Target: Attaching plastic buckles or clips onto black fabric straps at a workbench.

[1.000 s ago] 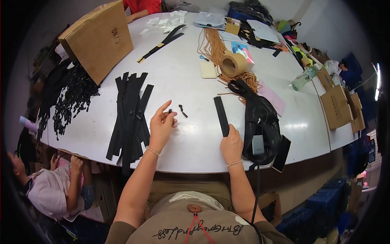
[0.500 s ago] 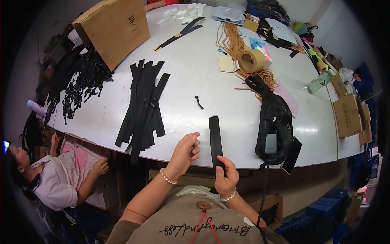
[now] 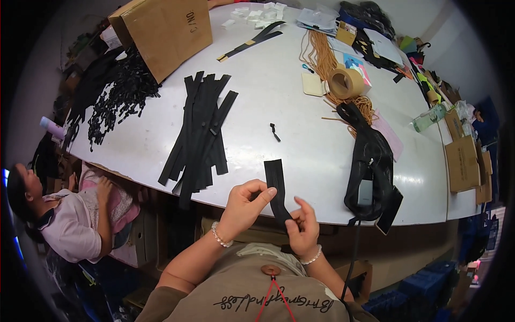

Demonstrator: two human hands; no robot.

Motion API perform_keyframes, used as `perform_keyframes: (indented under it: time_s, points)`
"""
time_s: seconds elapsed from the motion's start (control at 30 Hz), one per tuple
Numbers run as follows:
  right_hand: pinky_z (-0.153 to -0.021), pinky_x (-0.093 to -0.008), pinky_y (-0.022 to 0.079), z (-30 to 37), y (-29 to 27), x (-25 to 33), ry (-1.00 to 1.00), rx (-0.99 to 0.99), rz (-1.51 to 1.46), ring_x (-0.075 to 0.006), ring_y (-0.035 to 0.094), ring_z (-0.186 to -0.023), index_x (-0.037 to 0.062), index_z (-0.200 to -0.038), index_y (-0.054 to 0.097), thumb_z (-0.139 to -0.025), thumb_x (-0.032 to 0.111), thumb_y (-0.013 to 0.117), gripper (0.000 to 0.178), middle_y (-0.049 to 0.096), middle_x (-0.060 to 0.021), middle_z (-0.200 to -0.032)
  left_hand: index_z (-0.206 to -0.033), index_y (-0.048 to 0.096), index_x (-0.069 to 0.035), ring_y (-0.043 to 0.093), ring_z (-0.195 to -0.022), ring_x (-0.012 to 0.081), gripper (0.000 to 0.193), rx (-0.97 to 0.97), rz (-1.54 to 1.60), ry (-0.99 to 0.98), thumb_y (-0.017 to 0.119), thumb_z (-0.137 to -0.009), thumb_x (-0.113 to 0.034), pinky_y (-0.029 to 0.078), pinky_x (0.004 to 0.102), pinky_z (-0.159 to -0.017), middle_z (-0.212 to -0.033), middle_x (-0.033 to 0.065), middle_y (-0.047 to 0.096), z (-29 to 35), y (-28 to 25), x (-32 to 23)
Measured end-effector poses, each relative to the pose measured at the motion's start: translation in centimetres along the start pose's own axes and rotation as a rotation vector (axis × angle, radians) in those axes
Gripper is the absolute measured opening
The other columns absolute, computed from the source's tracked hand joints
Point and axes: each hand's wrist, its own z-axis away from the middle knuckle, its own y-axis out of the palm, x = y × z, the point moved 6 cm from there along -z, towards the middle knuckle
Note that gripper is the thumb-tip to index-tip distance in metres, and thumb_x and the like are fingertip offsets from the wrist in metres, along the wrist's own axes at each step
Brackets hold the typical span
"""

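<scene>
At table edge [image 3: 333,214], hands [image 3: 247,208] [image 3: 304,231] holding black strip [image 3: 274,174], open room alongside

Brown short-sleeved shirt [image 3: 225,284], black script [image 3: 281,302], red cord [image 3: 262,306], round brown pendant [image 3: 271,270], pale beaded bracelets [image 3: 221,237]

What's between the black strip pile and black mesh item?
Head view: a small black piece, plus left hand and right hand on a black strip.

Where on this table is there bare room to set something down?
The widest bare patch lies between the strip pile and the black bag, broken only by a small black piece; another sits between the bag and the carton. Crowded: the near edge at the left hand and its strip, far left around box and black heap, far right around tape roll.
</scene>
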Motion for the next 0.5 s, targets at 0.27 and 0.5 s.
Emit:
perform_keyframes:
  time_s: [0.27,0.5]
  points:
    - [-0.057,-0.0181,0.042,-6.1,-0.7,2.3,0.133,0.026,-0.199,-0.0044,0.049,-0.067,-0.0027,-0.115,0.053,-0.089,0.006,0.053,0.028,0.056,-0.0012,-0.081,-0.071,0.058,-0.001,0.038,-0.056,0.0024,0.019,0.065,-0.123,0.051,0.063,-0.084,-0.014,0.032,0.0199,-0.05,-0.061,-0.0043,0.046,1.0,0.9,0.2]
    - [-0.044,-0.0166,0.033,-7.5,0.6,1.6,0.248,0.106,-0.34,-0.0024,0.043,-0.052,-0.0022,-0.102,0.062,-0.09,0.012,0.055,0.02,0.058,0.0004,-0.071,-0.071,0.057,-0.001,0.038,-0.056,0.0021,0.019,0.077,-0.174,0.039,0.064,-0.084,-0.013,0.032,0.02,-0.049,-0.061,-0.0047,0.047,1.7,1.0,0.1]
